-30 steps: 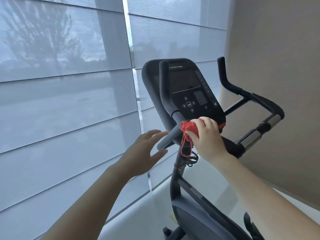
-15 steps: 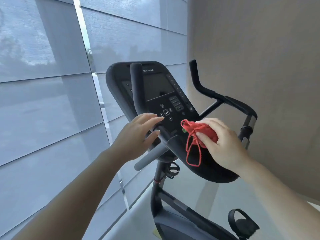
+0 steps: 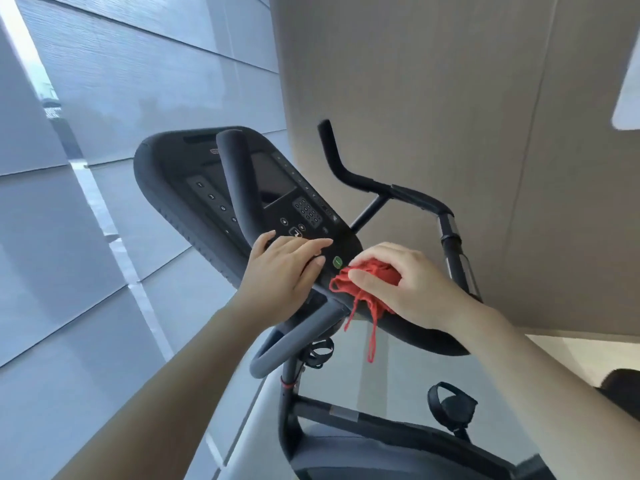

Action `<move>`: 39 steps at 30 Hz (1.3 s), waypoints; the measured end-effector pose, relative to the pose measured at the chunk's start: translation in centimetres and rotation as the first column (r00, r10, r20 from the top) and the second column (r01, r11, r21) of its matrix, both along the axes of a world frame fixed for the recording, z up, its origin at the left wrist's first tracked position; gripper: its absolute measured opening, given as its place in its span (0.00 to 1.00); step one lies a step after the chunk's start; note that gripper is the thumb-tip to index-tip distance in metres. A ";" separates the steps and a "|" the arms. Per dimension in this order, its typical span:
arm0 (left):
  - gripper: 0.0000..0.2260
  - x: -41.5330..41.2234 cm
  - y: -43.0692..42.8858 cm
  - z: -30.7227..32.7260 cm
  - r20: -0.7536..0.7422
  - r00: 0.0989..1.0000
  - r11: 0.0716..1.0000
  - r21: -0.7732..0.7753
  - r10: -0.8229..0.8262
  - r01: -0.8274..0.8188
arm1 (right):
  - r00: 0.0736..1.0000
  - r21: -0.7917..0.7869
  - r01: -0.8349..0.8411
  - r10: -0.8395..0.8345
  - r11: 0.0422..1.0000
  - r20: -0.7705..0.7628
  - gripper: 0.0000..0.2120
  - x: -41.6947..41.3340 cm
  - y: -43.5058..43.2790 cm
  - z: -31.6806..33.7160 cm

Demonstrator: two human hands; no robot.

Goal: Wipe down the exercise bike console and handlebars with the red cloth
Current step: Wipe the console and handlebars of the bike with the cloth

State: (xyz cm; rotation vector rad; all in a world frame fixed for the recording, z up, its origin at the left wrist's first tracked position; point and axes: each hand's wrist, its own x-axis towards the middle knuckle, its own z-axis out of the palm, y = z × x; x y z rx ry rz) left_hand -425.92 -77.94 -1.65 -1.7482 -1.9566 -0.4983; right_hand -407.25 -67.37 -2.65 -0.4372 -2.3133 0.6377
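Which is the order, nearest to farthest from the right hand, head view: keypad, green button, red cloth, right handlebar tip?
From the right hand:
1. red cloth: gripped in it, at the lower end of the console.
2. green button: just left of its fingertips.
3. keypad: higher up the console face.
4. right handlebar tip: topmost, beyond the console.

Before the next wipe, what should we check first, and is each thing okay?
1. The right hand grips the red cloth: ok.
2. The cloth presses on the lower edge of the console: ok.
3. The left hand rests flat on the console: ok.
4. The green button is uncovered, just beside the cloth: ok.
5. The strings of the cloth dangle loose below the console and might snag: not ok.
6. The handlebars are already wiped: cannot tell.
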 end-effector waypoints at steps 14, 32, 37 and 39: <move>0.20 -1.5 0.5 -0.8 -0.041 0.981 0.972 0.137 -0.187 0.191 | 0.927 0.019 0.374 -0.374 0.927 -0.028 0.05 2.0 -1.1 -1.0; 0.15 -1.0 0.5 -0.9 0.026 0.989 0.986 0.084 -0.143 0.141 | 0.894 0.052 0.429 -0.415 0.902 -0.167 0.04 5.5 -1.8 -2.3; 0.17 -0.8 0.2 -0.7 0.060 0.987 0.986 0.084 -0.146 0.141 | 0.912 0.290 0.377 -0.298 0.880 -0.283 0.15 0.8 -5.6 -1.3; 0.15 -1.0 0.1 -0.7 0.075 0.984 0.985 0.072 -0.160 0.155 | 0.922 0.457 0.386 -0.333 0.801 -0.195 0.15 -0.7 -6.6 -3.1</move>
